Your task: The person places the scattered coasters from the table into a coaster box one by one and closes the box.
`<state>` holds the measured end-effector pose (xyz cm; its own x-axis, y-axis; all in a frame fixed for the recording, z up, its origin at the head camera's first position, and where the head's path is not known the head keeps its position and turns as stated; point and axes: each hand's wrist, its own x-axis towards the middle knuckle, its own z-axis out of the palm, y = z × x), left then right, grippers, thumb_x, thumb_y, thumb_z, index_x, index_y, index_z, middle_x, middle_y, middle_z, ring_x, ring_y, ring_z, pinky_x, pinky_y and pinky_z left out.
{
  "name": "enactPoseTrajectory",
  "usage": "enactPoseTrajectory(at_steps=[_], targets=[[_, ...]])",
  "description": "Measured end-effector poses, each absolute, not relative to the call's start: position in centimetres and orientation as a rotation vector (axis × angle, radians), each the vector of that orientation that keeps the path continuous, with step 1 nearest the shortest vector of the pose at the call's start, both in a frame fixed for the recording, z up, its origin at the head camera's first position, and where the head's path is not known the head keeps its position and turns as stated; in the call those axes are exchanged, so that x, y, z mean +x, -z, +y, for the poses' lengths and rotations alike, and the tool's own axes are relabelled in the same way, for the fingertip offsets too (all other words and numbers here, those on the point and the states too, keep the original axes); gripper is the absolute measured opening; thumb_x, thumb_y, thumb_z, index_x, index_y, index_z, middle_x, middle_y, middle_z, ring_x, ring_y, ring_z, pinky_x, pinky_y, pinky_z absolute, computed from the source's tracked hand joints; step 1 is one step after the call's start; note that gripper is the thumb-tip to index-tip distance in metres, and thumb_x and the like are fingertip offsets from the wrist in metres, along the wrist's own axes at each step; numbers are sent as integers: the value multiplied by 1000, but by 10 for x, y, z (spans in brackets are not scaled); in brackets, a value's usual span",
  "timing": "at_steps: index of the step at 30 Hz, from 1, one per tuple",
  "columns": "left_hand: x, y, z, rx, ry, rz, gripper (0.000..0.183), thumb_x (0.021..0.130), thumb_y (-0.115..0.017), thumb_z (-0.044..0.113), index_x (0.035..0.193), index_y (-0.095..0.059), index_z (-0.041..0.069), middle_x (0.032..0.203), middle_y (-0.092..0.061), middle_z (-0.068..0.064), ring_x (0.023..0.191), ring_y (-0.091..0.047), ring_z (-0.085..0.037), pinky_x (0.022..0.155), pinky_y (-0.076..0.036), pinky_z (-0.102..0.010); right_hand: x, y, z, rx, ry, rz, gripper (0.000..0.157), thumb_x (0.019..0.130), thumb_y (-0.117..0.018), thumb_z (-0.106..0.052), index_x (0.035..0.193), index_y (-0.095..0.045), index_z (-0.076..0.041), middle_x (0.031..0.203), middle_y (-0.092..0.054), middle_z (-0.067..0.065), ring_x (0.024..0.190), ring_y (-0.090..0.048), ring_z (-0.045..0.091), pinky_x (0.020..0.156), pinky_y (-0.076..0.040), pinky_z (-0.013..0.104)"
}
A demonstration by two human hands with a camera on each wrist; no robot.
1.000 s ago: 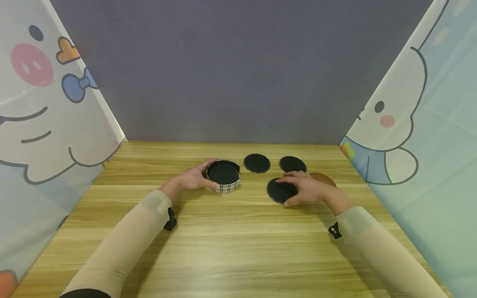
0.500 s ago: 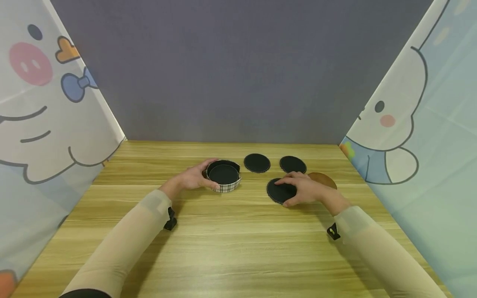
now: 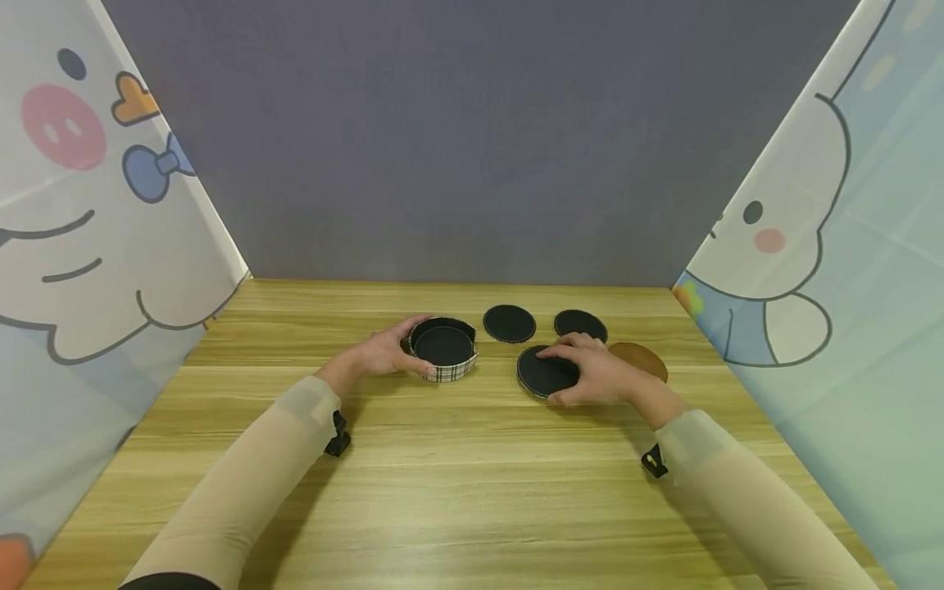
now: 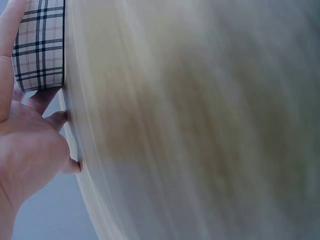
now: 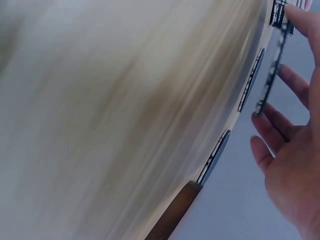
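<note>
Black, leather-look and round, a flat disc [image 3: 544, 373] pinched by the right hand [image 3: 596, 373] hangs right of the round, white-and-black plaid holder [image 3: 453, 373] the left hand [image 3: 382, 352] grips.

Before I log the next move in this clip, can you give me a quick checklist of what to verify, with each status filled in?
1. Left hand grips the round plaid-sided holder with black interior: ok.
2. Right hand holds the flat round black coaster with plaid edge: ok.
3. Coaster raised off the pale wood-grain table: ok, the right wrist view shows a gap.
4. Coaster above the holder's opening: not ok, it is to the holder's right.
5. Black disc inside the holder, loose coaster or fixed floor: cannot tell.
</note>
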<state>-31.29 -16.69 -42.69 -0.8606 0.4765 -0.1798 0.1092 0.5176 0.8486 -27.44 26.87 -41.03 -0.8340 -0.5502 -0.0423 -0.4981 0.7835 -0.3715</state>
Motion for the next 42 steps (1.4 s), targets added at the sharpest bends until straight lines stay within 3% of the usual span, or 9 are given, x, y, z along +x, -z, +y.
enactPoseTrajectory(at_steps=[15,28,42], targets=[[-313,428,-168,494,-1292,2366,120,85,-98,38,177,-21,30,171,-41,-22,153,-46,-45,129,-28,-67,-279,406,240,-977,653,2904,76,86,-90,-49,155,-64,-30,159,-50,16,145,-41,40,117,-29,67],[-313,427,-167,501,-1270,2392,119,84,-99,40,175,-24,34,171,-42,-20,154,-46,-42,131,-22,-67,-293,402,201,-1028,723,2888,75,88,-89,-48,157,-63,-29,165,-47,15,156,-36,41,123,-24,67],[-316,429,-169,493,-1263,2372,120,85,-97,45,176,-19,35,172,-41,-18,152,-49,-42,129,-30,-64,-315,406,152,-1015,721,2837,77,92,-86,-49,161,-59,-28,170,-43,14,159,-34,41,126,-25,66]])
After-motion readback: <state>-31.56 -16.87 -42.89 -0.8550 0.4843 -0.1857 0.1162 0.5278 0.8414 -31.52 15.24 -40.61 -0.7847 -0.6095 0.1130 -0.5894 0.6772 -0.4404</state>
